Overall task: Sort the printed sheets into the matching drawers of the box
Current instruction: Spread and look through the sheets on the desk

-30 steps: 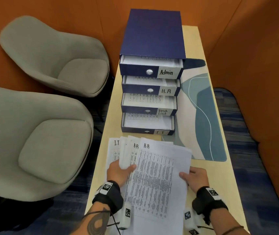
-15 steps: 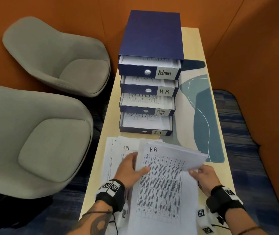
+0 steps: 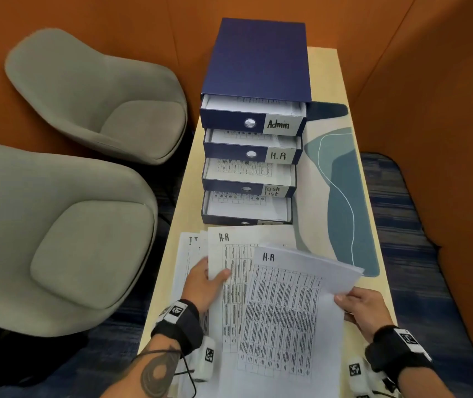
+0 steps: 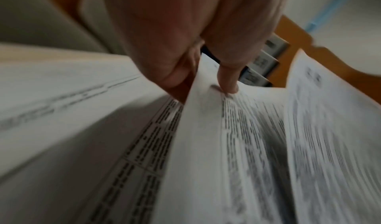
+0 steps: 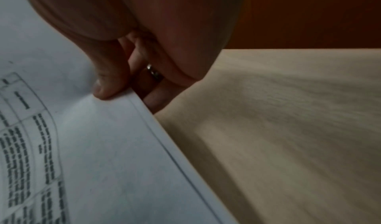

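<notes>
A dark blue drawer box (image 3: 257, 61) stands on the table with its drawers pulled out in steps: Admin (image 3: 280, 124), H.R (image 3: 278, 156), Task List (image 3: 272, 191), and a bottom drawer (image 3: 246, 209); printed sheets lie in each. Near the front edge, my right hand (image 3: 357, 307) pinches the right edge of a lifted bundle of sheets headed H.R (image 3: 287, 305), thumb on top (image 5: 107, 89). My left hand (image 3: 206, 282) pinches the left edge of a second H.R sheet (image 3: 229, 254), thumb on top (image 4: 228, 80), over more fanned sheets (image 3: 189, 248).
A blue and cream desk mat (image 3: 341, 196) lies right of the box. Two grey armchairs (image 3: 57, 239) stand close to the table's left edge. Orange walls (image 3: 430, 81) enclose the back and right. Bare wood table (image 3: 382, 280) shows near my right hand.
My right hand has drawn the top H.R bundle to the right and lifted it, uncovering the second H.R sheet. My left hand shifted onto that sheet's left edge.
</notes>
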`<state>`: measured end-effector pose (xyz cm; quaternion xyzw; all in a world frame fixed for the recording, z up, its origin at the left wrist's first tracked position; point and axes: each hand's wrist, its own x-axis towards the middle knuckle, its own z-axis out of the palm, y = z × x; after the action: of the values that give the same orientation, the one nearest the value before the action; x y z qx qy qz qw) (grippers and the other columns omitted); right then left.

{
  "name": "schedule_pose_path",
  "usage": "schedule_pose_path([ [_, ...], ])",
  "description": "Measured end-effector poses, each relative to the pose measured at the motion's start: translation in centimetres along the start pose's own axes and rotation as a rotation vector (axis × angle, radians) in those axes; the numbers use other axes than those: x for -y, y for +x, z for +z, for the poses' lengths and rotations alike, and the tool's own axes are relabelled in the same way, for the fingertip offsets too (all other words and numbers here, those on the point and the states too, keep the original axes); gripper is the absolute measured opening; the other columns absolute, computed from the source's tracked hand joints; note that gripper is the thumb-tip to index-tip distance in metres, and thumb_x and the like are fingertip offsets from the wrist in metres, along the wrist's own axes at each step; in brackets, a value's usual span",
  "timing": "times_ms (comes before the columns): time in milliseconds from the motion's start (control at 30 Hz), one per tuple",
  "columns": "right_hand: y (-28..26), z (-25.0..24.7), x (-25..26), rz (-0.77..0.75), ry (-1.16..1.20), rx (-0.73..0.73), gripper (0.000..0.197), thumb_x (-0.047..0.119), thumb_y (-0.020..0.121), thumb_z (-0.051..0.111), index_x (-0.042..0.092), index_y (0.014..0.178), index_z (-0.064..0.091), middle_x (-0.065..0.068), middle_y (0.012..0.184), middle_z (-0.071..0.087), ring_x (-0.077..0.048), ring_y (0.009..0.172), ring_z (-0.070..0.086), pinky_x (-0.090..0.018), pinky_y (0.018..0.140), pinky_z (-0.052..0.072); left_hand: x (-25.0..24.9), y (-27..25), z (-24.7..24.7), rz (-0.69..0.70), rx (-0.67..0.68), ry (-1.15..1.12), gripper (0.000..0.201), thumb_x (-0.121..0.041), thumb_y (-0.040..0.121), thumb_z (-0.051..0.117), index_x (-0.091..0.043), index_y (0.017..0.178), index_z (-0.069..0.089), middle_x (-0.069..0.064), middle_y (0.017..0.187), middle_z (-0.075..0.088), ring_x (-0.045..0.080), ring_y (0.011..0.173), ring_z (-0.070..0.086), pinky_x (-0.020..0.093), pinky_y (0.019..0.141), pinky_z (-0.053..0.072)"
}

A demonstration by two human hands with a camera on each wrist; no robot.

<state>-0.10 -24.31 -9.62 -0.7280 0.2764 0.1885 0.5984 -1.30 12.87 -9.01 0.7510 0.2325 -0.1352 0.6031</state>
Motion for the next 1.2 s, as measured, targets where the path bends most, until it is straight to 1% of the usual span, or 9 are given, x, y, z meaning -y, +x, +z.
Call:
schedule_pose_path([
  [100,-0.4,0.8,0.6,0.006,0.033,0.059,0.017,-0.012,0.093,0.062,-0.004,0.103,0.073,-0.019,0.094,0.079,-0.030,0.081,0.076,-0.035,0.069,0.063,-0.7,-0.6,0.5,0.238,0.051,0.087,0.090,-0.016,0.098,0.069,-0.055,0.158,0.014,-0.024,0.160,0.034,0.002,0.146,0.035,0.031,0.119,0.031],
  [200,-0.3,1.8,1.0,0.011,0.062,0.088,0.018,-0.010,0.095,0.061,-0.002,0.105,0.073,-0.018,0.096,0.079,-0.028,0.080,0.077,-0.036,0.067,0.062,-0.9,-1.4,1.1,0.333,0.138,0.185,0.063,-0.046,0.100,0.061,-0.061,0.151,0.029,-0.030,0.160,0.033,0.006,0.149,0.036,0.037,0.121,0.034],
  [300,-0.3,2.8,1.4,0.020,0.071,0.089,0.018,-0.010,0.095,0.061,-0.001,0.105,0.073,-0.018,0.097,0.079,-0.026,0.079,0.076,-0.036,0.068,0.061,-1.5,-1.9,1.1,0.171,0.244,0.029,0.043,-0.073,0.085,0.058,-0.044,0.111,0.077,-0.011,0.121,0.075,0.012,0.109,0.071,0.032,0.100,0.054],
  [367,-0.3,3.2,1.6,0.011,0.066,0.089,0.020,-0.009,0.095,0.061,0.002,0.105,0.074,-0.017,0.097,0.079,-0.027,0.079,0.076,-0.036,0.069,0.061,-2.0,-1.8,1.4,0.164,0.300,0.075,0.049,-0.062,0.092,0.063,-0.018,0.078,0.078,-0.003,0.082,0.076,0.017,0.079,0.071,0.029,0.083,0.051],
  [433,-0.4,3.5,1.7,0.007,0.071,0.084,0.024,-0.009,0.095,0.061,0.006,0.108,0.074,-0.015,0.097,0.080,-0.029,0.083,0.076,-0.038,0.073,0.060,-2.1,-1.5,1.6,0.187,0.288,0.177,0.039,-0.036,0.099,0.068,-0.023,0.062,0.072,-0.008,0.062,0.067,0.010,0.060,0.060,0.025,0.070,0.047],
  [600,-0.9,4.3,1.8,-0.001,0.103,0.054,0.025,-0.007,0.094,0.065,0.008,0.112,0.071,-0.013,0.099,0.080,-0.033,0.089,0.076,-0.039,0.074,0.061,-0.7,-0.5,1.5,0.190,0.220,0.223,0.045,-0.052,0.092,0.069,-0.011,0.075,0.077,0.017,0.077,0.072,0.014,0.063,0.057,0.043,0.067,0.057],
  [833,-1.3,3.5,1.5,-0.041,0.049,-0.062,0.015,-0.011,0.080,0.079,-0.009,0.091,0.068,-0.018,0.081,0.077,-0.036,0.079,0.073,-0.038,0.072,0.061,-0.6,-0.7,1.0,0.020,0.049,0.077,0.033,-0.030,0.068,0.096,-0.006,0.068,0.074,0.002,0.070,0.075,0.024,0.065,0.070,0.033,0.065,0.059],
  [967,-1.3,1.9,0.6,-0.051,0.078,-0.101,0.015,-0.011,0.087,0.072,0.000,0.098,0.074,-0.014,0.087,0.079,-0.033,0.084,0.073,-0.035,0.074,0.059,-0.9,-1.1,-0.1,-0.017,0.042,-0.046,0.054,-0.043,0.056,0.100,-0.004,0.089,0.081,0.005,0.085,0.080,0.025,0.080,0.078,0.047,0.078,0.065],
  [1200,-0.7,2.2,1.5,0.017,0.224,0.000,0.026,-0.011,0.097,0.054,0.003,0.110,0.072,-0.009,0.097,0.080,-0.031,0.094,0.070,-0.038,0.079,0.055,-1.7,-1.8,0.5,0.006,0.277,0.041,0.021,-0.017,0.096,0.073,-0.021,0.076,0.075,-0.010,0.078,0.077,0.008,0.076,0.073,0.035,0.082,0.059],
])
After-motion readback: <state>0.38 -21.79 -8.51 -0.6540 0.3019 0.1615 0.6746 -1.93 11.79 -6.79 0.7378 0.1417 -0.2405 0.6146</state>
